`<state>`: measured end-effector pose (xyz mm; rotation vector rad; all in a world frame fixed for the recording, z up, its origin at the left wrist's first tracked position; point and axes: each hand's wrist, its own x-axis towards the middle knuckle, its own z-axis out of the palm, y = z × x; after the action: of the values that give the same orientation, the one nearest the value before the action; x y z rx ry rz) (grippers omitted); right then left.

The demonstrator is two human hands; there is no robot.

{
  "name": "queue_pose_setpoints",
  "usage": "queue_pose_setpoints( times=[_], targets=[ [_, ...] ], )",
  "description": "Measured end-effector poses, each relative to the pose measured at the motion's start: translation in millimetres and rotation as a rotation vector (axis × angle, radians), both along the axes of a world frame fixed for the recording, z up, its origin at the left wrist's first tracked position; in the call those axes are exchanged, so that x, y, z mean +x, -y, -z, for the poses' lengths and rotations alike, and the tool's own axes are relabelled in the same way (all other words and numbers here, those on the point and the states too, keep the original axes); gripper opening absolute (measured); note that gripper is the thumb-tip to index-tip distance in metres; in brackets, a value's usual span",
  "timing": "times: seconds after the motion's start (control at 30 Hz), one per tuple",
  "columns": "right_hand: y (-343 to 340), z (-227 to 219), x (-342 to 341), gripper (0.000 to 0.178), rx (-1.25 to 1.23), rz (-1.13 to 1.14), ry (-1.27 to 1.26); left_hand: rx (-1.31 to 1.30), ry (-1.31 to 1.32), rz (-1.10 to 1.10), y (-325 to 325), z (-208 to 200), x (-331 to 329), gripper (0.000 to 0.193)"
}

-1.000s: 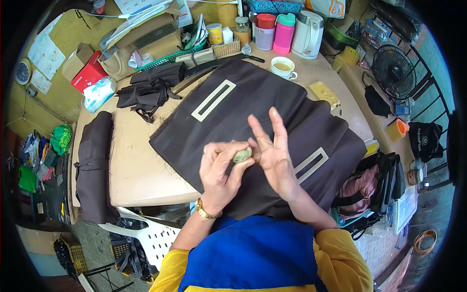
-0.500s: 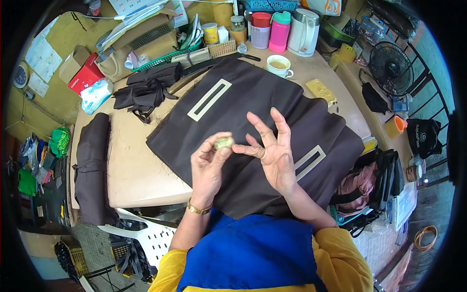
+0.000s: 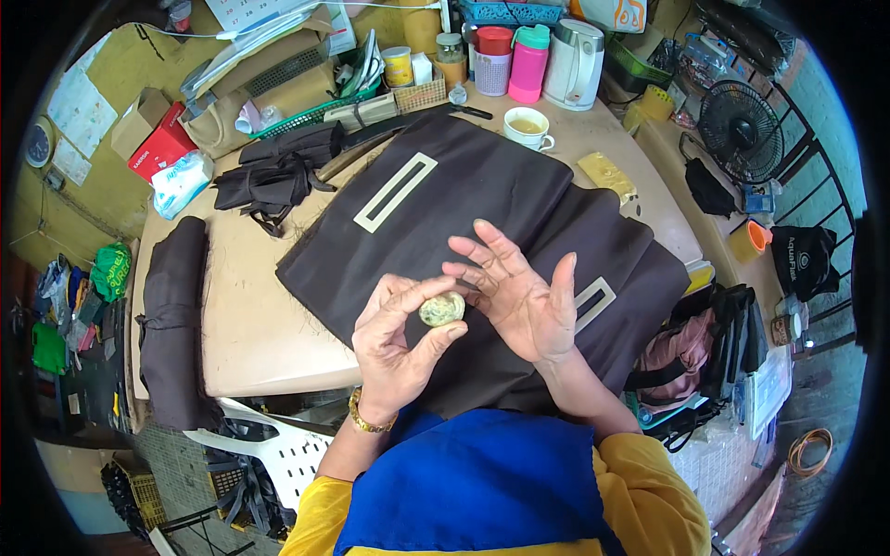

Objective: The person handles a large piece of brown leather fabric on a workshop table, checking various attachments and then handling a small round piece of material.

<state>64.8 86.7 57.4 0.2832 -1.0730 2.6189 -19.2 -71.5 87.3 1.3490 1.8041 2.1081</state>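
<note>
A: Where is the thing being handled?

B: Near the middle of the frame: a small, rounded, mottled green lump (image 3: 442, 309), held up above the dark cloth (image 3: 496, 167). I can't tell what it's made of.

A: How is it held?

B: The left hand (image 3: 397, 326) pinches it, thumb on the lower edge, a finger along the top. The right hand (image 3: 524, 306) is spread, palm showing, its fingertips just beside the lump; whether they touch it, I can't tell.

A: How would it handle?

B: Light, I'd judge, since a fingertip pinch carries it. It looks firm, perhaps slightly waxy or chalky, so it could slip or shed crumbs if squeezed hard. Opposite sides of the rim seem the best hold, leaving the broad face free.

A: And the cloth under it?

B: Thin and limp, by its ripples, with a frayed left edge. I'd lift it by two corners. Two pale slotted rectangles lie on it, one toward the upper middle (image 3: 396, 193), one partly behind the right hand (image 3: 593, 302); they look flat and stiffer, best taken by the long sides.

A: Further out?

B: The tan counter (image 3: 269, 320), with a white cup (image 3: 527, 130) of liquid toward the upper middle, spillable if knocked, and a tied dark roll (image 3: 174, 320) at the left.
</note>
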Motion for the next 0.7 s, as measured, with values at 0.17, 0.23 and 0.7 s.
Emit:
queue_pose_setpoints(
  times=[0.17,0.23,0.7],
  targets=[
    [2,-3,2,0.109,0.051,-0.027,0.015,0.039,0.11,0.039,-5,5,-1,0.043],
    [2,1,1,0.11,0.105,-0.033,0.007,0.086,-0.011,-0.081,-11,1,0,0.041],
    [13,-4,5,0.117,0.954,0.38,-0.015,0.011,-0.155,-0.178,-35,11,-15,0.035]
  ],
)
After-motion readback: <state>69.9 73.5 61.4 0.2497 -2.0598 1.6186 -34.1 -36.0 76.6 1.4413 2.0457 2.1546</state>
